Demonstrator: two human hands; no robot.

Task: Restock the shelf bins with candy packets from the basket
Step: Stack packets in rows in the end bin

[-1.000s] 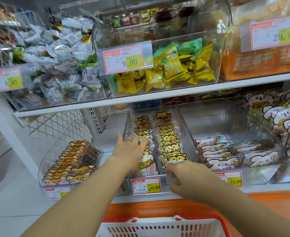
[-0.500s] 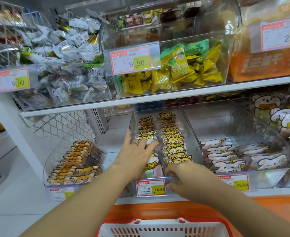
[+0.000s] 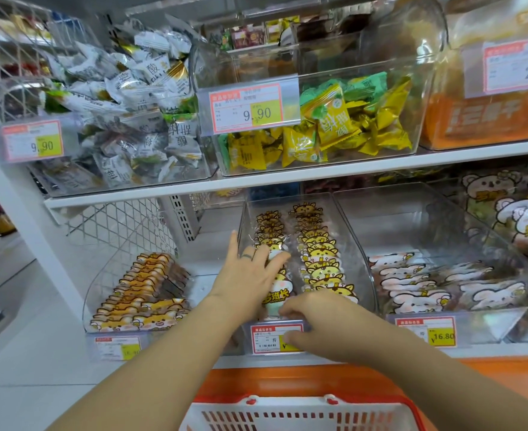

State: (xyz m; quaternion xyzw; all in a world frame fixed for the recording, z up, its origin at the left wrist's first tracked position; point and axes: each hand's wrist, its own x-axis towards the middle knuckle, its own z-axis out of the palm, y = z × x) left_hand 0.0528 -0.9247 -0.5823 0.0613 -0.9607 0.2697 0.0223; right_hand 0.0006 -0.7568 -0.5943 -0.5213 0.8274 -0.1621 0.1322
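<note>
**Middle bin well filled; basket's stock unseen**

On the lower shelf, the left bin (image 3: pixel 101 275) is part full. The left grip (image 3: pixel 247 272) presses flat and open-fingered on the yellow candy packets (image 3: pixel 321 259), which lie in two rows in the middle bin (image 3: pixel 287 197). The right grip (image 3: pixel 318 325) curls at that bin's front wall, and I cannot tell what it holds. The koala bin (image 3: pixel 443 213) has room left. The basket (image 3: pixel 287 402) sits below the shelf's front edge.

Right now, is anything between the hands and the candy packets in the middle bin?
Nothing visible. The left hand lies on the candy packets through the bin's open top; the right hand grips its front lip.
</note>
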